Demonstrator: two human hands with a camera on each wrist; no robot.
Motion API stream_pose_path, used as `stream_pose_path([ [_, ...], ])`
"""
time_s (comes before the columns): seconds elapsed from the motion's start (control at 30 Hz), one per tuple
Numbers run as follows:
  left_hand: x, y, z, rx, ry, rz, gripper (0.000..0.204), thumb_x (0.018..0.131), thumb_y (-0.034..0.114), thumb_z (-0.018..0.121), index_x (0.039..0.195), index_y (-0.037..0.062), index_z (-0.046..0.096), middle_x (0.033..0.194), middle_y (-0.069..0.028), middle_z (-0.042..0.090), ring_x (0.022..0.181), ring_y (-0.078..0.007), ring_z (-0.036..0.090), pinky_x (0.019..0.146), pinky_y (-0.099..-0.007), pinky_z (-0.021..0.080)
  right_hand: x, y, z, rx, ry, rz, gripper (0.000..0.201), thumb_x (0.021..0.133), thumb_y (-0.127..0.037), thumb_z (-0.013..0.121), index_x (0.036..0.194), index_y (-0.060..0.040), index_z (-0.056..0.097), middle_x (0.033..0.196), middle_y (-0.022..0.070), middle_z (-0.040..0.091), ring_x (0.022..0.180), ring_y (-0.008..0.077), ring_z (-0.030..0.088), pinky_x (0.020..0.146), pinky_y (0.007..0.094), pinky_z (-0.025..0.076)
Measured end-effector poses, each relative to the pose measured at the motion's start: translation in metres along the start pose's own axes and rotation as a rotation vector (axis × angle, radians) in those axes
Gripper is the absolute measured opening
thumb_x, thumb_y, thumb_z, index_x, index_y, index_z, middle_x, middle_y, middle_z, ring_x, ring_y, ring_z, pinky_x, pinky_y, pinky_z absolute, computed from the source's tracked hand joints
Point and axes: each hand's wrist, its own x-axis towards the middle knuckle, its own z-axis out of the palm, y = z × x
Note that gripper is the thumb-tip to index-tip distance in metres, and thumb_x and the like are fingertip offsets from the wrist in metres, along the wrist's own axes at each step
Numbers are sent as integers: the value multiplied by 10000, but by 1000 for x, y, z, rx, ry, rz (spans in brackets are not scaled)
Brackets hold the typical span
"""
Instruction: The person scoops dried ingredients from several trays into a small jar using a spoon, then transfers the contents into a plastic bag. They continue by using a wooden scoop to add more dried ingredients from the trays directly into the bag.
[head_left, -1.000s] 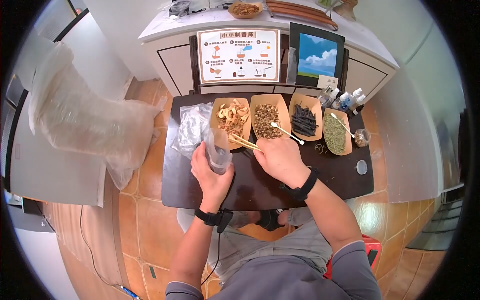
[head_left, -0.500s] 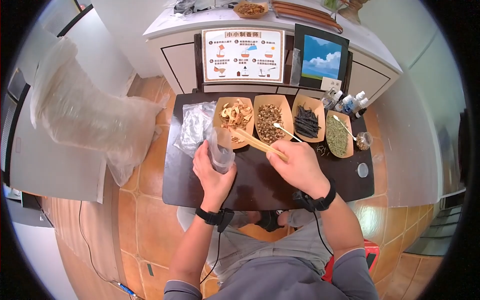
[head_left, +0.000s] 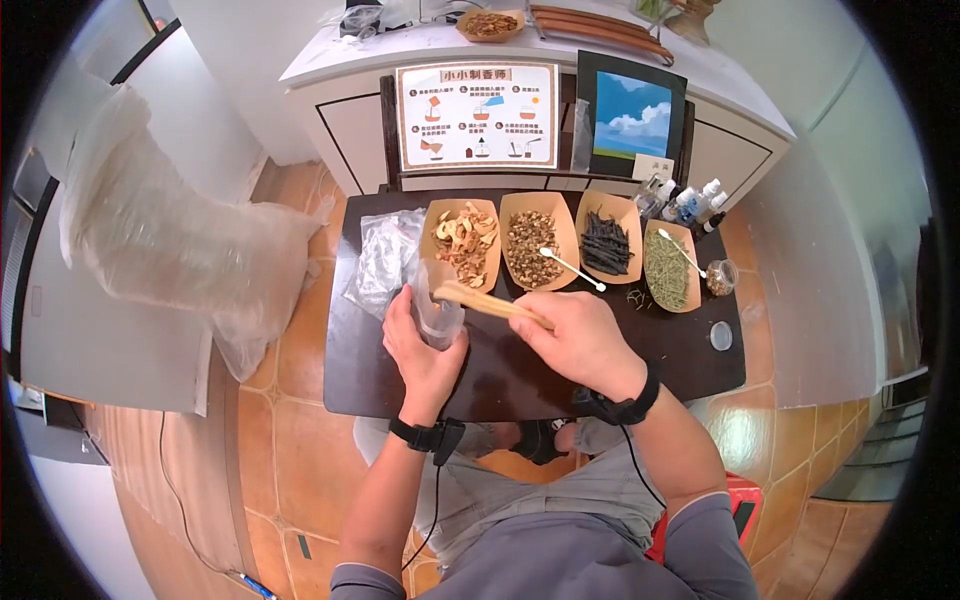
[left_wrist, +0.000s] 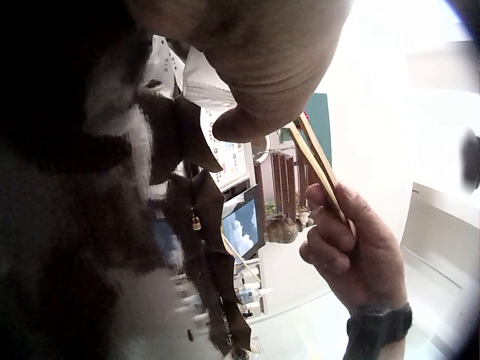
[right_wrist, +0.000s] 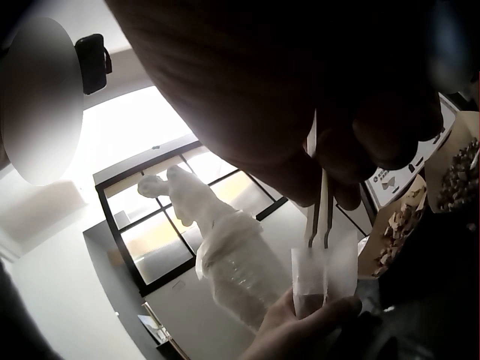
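My left hand (head_left: 422, 350) holds a translucent plastic cup (head_left: 437, 312) tilted above the table's left part, fingers and thumb round it. My right hand (head_left: 580, 335) grips pale wooden tongs (head_left: 490, 303), their tips at the cup's mouth. In the right wrist view the tong tips point into the cup (right_wrist: 306, 274), held by the left hand (right_wrist: 300, 326). Behind the cup stands a paper tray of sliced dried pieces (head_left: 466, 235). To its right are trays of brown bits (head_left: 535, 235), dark sticks (head_left: 605, 240) and green dried herb (head_left: 668, 265).
A clear plastic bag (head_left: 387, 255) lies left of the trays. White spoons rest on two trays. Small bottles (head_left: 690, 200), a small jar (head_left: 720, 277) and a round lid (head_left: 720, 335) stand at the right. An instruction sheet (head_left: 478, 115) and a picture (head_left: 633, 113) stand behind.
The right hand and tongs have moved from the sliced-piece tray back and left to the cup's mouth. The left hand keeps its hold on the cup and has hardly moved.
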Motion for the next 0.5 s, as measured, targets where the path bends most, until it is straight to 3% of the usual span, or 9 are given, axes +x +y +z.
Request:
stream_pose_path([
  [0.1, 0, 4, -1, 25, 22, 8, 943, 756, 124, 868, 1579, -8, 426, 1493, -199, 518, 1395, -392, 494, 1208, -506, 360, 5, 4, -9, 54, 42, 70, 209, 1017, -306, 693, 961, -107, 722, 810, 158, 718, 771, 400, 712, 673, 505, 548],
  [0.17, 0, 5, -2, 25, 23, 11, 940, 757, 124, 866, 1577, -10, 426, 1493, -200, 517, 1394, -393, 494, 1206, -508, 363, 9, 14, -15, -59, 42, 85, 208, 1011, -285, 694, 929, -93, 694, 794, 158, 713, 756, 404, 706, 676, 517, 543],
  [0.27, 0, 4, -1, 20, 28, 18, 931, 761, 126, 862, 1573, -13, 429, 1493, -203, 515, 1394, -395, 491, 1205, -508, 364, 15, 33, -16, -349, 65, 13, 197, 987, -269, 711, 900, -94, 686, 776, 127, 701, 768, 384, 698, 693, 505, 534],
  [0.5, 0, 2, 0, 7, 17, -7, 986, 733, 136, 868, 1597, 30, 406, 1520, -196, 509, 1442, -404, 449, 1216, -528, 308, 23, 27, -12, -408, 32, -98, 179, 970, -264, 726, 897, -102, 705, 816, 99, 724, 812, 342, 710, 763, 457, 522],
])
